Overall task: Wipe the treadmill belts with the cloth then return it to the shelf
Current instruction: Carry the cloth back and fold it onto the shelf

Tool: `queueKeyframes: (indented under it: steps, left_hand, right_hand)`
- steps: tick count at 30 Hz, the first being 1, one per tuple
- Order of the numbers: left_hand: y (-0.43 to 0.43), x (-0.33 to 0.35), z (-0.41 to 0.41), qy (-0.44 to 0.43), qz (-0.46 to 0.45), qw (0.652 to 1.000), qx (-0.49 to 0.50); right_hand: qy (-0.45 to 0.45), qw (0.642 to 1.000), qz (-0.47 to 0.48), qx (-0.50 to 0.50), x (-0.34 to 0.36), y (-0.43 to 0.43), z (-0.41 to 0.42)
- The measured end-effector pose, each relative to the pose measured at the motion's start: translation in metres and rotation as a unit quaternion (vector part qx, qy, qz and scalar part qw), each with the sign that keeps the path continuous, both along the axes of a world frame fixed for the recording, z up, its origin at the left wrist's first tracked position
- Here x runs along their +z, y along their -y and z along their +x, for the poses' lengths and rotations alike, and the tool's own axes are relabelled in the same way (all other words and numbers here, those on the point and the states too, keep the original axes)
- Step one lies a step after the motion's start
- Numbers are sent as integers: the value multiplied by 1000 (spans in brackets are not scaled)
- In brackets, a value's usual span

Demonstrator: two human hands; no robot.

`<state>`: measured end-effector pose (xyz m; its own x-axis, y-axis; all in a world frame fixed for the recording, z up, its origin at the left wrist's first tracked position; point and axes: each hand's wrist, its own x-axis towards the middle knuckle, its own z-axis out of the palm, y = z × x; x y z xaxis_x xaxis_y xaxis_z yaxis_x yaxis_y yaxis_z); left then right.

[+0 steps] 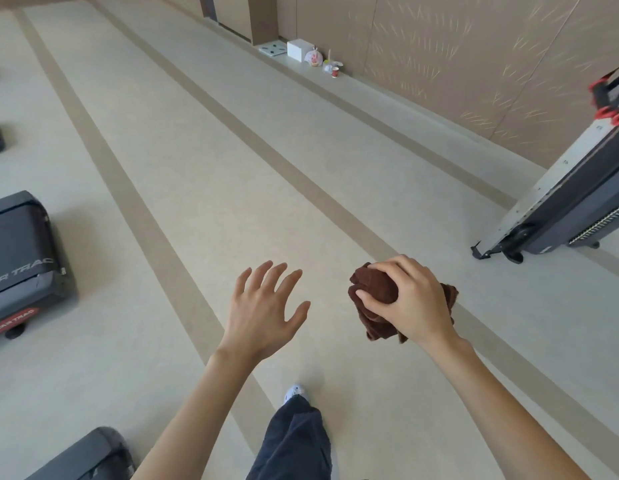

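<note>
Cloth (373, 289) in right hand (410, 299)

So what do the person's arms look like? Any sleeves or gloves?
Both arms are bare, the left arm and the right arm: no sleeves show. The left grip and right grip have no gloves, rings or watch. Lower down: dark navy trousers and a white shoe.

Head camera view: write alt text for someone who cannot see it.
A person's right hand grips a bunched brown cloth above a beige floor, left hand open and empty. A treadmill sits at left, another machine at right.
</note>
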<state>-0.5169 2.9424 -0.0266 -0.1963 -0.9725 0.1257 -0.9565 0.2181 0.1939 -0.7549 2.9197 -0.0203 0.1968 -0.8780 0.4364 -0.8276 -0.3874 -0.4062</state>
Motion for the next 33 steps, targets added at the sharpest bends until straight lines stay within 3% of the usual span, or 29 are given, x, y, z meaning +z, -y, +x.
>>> queueKeyframes:
  steps: [9, 21, 33]
  left_hand:
    - [156, 17, 37, 6, -14, 1000, -17]
    - [280, -20, 71, 2, 14, 999, 38]
    - [514, 9, 89, -16, -18, 997, 72]
  right_hand:
    - [13, 1000, -28, 4, 26, 165, 52]
    - [16, 998, 30, 45, -25, 308, 89]
    - [7, 996, 14, 93, 5, 559, 107]
